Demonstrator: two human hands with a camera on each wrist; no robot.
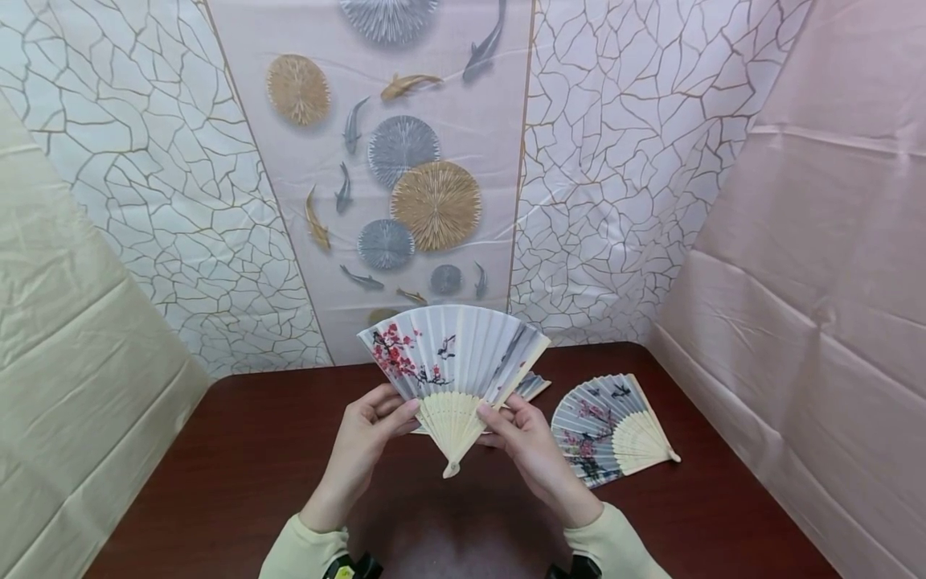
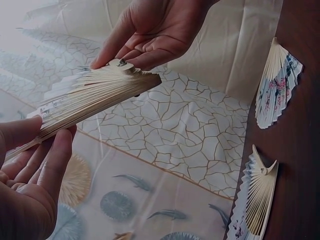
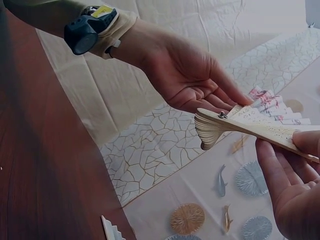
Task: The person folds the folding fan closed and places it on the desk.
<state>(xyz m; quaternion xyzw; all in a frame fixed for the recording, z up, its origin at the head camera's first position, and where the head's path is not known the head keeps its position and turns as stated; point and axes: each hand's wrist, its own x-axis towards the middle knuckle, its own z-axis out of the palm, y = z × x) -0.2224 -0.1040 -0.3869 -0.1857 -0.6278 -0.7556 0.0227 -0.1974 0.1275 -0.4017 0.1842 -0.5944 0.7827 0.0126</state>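
Note:
A spread folding fan (image 1: 463,346) is held up over the table, its pleated white leaf showing red blossoms, dark branches and a grey strip by the right edge. Its pale pierced ribs (image 1: 448,418) narrow to a pivot at the bottom. My left hand (image 1: 369,430) pinches the fan's left side, thumb in front and fingers behind. On the right side, my right hand (image 1: 531,450) grips it the same way. From the right wrist, the pivot end (image 3: 222,115) shows a metal rivet and the stacked rib ends. Part of each hand's fingers is hidden behind the fan.
A second open fan (image 1: 593,426) with pink blossoms lies on the dark red table (image 1: 239,474), right of my hands. Another fan (image 1: 534,388) lies behind the held one, mostly covered in the head view. Patterned cloth (image 1: 600,177) hangs along the back, plain cloth at both sides.

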